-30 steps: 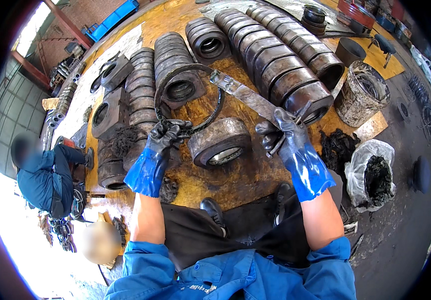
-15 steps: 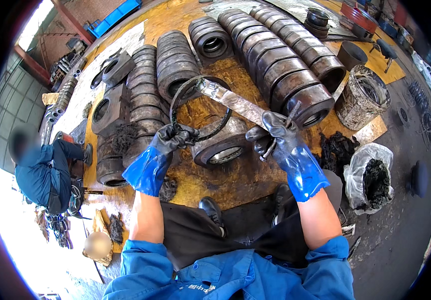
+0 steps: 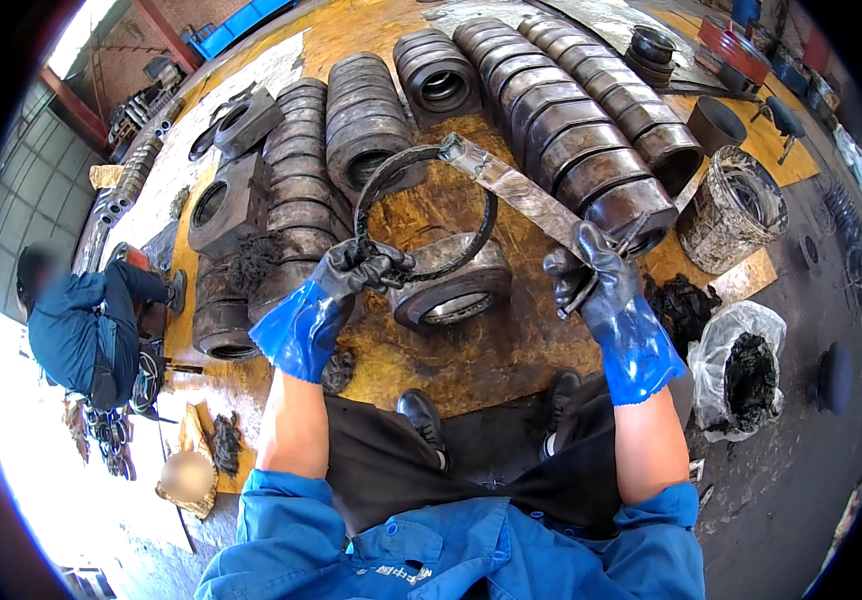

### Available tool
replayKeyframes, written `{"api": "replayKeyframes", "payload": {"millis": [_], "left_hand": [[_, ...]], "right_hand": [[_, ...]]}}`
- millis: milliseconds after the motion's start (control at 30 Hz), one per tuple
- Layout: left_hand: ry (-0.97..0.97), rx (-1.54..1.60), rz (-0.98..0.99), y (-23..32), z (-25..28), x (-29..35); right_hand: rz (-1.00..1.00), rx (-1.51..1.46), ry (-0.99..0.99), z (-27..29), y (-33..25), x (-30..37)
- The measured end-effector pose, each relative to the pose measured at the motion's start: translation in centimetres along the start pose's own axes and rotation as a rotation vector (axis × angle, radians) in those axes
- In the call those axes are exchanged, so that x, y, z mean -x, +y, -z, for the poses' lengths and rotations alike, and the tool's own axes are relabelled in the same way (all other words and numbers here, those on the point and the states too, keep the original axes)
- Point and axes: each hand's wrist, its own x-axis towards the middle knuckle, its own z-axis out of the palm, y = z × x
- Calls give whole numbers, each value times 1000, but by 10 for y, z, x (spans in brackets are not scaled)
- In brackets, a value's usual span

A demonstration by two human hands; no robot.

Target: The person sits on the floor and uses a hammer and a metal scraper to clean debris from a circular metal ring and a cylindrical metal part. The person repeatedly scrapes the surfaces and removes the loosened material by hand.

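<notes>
My left hand (image 3: 359,272), in a black-and-blue rubber glove, is closed on the lower left of a thin dark ring (image 3: 491,222) held up before me. My right hand (image 3: 599,270), gloved alike, grips a long flat shiny strip (image 3: 523,190). The strip's far end meets the top of the ring; whether it is fixed there I cannot tell. A thin metal rod (image 3: 581,297) also passes through the right hand, sticking out above and below the fingers. Under the ring, a thick metal ring (image 3: 451,287) lies on the stained yellow floor sheet (image 3: 451,372).
Rows of thick dark metal rings (image 3: 591,155) lie ahead. At the right stand a grimy bucket (image 3: 726,235) and a plastic bag (image 3: 719,385) of black fibrous stuff. Blocks with round holes (image 3: 223,215) stand at the left, near a seated person (image 3: 86,325) in blue.
The ring and strip have shifted slightly right in view, along with my right hand. The whole scene has also shifted a little. Both hands keep their holds.
</notes>
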Motion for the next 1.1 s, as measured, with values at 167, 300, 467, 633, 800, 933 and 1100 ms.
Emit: {"api": "replayKeyframes", "payload": {"millis": [167, 300, 467, 633, 800, 933, 1100], "left_hand": [[5, -40, -4, 0, -8, 1], [-29, 22, -61, -13, -2, -4], [60, 150, -48, -16, 12, -3], [183, 389, 36, -17, 24, -13], [241, 569, -37, -21, 21, -16], [218, 707, -93, -23, 20, -17], [197, 951, -109, -35, 24, -26]], "right_hand": [[-39, 95, -129, -25, 0, 9], [-91, 126, -173, -24, 17, 3], [27, 150, -148, -10, -3, 7], [106, 257, -16, -2, -2, 5], [179, 355, -84, -3, 15, -10], [175, 442, -197, 6, 43, -30], [23, 401, -133, -2, 92, -39]]}}
